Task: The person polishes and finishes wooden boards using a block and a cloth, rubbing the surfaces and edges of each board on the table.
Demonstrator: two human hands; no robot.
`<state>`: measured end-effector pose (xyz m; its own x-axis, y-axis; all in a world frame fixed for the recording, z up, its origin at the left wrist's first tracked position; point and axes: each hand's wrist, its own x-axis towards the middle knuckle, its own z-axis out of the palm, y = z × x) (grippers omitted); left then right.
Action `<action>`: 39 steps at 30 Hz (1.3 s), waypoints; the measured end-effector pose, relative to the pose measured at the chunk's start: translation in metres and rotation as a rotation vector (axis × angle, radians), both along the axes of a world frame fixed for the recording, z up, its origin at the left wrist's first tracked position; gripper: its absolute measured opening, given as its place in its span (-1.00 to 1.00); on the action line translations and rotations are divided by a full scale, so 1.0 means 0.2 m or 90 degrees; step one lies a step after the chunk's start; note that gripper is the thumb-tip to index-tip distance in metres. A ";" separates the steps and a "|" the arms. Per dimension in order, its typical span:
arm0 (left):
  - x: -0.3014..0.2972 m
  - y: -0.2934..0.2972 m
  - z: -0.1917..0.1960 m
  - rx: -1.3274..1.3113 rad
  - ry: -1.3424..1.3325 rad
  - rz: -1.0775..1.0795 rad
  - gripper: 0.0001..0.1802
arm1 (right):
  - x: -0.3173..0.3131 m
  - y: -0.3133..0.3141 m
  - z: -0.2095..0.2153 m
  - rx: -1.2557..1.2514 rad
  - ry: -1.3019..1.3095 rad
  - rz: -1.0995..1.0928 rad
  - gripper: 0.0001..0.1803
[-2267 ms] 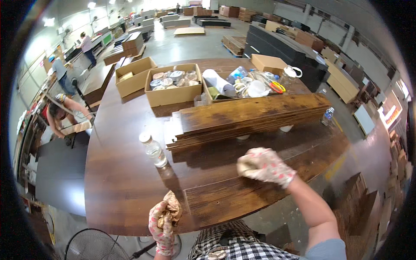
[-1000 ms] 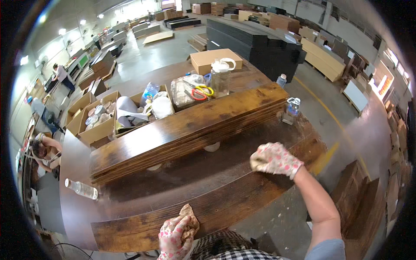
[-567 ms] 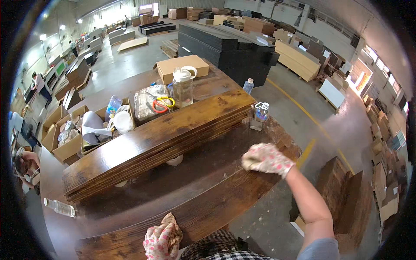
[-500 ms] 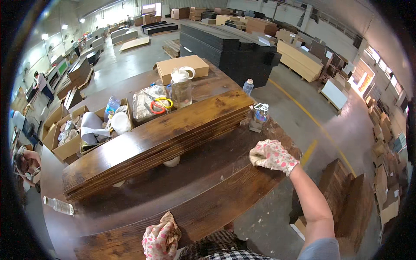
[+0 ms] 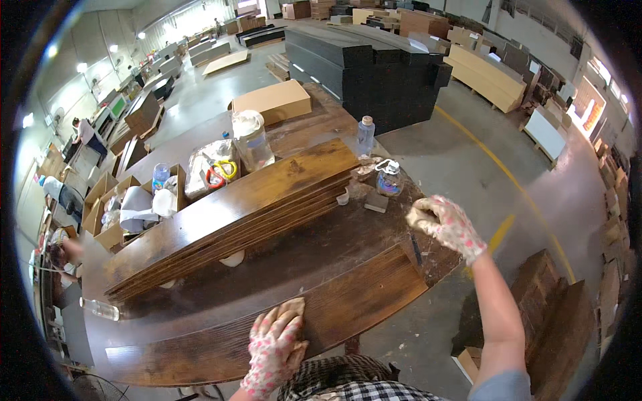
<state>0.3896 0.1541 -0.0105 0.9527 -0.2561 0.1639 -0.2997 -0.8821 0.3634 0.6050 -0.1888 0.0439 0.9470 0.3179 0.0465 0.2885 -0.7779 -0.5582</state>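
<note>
A brown wood-grain board [image 5: 374, 284] lies along the near edge of the table. My left hand [image 5: 273, 337], in a white glove with pink dots, presses a tan rag [image 5: 294, 306] onto the board's middle, fingers laid over it. Past the board's right end, my right hand [image 5: 449, 227] wears a matching glove. Its fingers are curled together and it is apart from the board; anything inside them is hidden. Farther back, a stack of similar boards [image 5: 234, 214] rests on small white supports. A dark strip [image 5: 416, 248] lies between the board's end and my right hand.
At the table's [image 5: 294, 260] far right stand a clear bottle [image 5: 366, 137] and a squat bottle [image 5: 388, 179], near a small grey block [image 5: 376, 202]. Behind the stack are a jar [image 5: 253, 144], scissors [image 5: 219, 174] and open cartons [image 5: 117, 230]. Another bottle [image 5: 100, 309] lies at left.
My left hand has slid right and away from me along the board with the rag. My right hand has left the board's right end. The view has shifted slightly.
</note>
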 end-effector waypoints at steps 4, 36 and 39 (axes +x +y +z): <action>0.33 -0.31 0.01 -0.004 0.048 -0.189 -0.43 | -0.25 0.12 -0.20 0.581 0.015 -0.074 -0.32; -1.24 2.41 -0.16 0.043 -0.145 0.857 -0.65 | -0.15 0.14 -0.71 0.350 -0.215 -0.339 -0.39; -1.23 2.26 -0.14 0.224 -0.221 0.738 -0.65 | -0.10 0.07 -0.76 0.361 -0.216 -0.281 -0.41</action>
<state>0.1428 0.6056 -0.0383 0.5670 0.6192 0.5432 0.6815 -0.7231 0.1129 0.5858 -0.1746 -0.1086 0.8852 -0.2419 0.3975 0.2455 -0.4830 -0.8405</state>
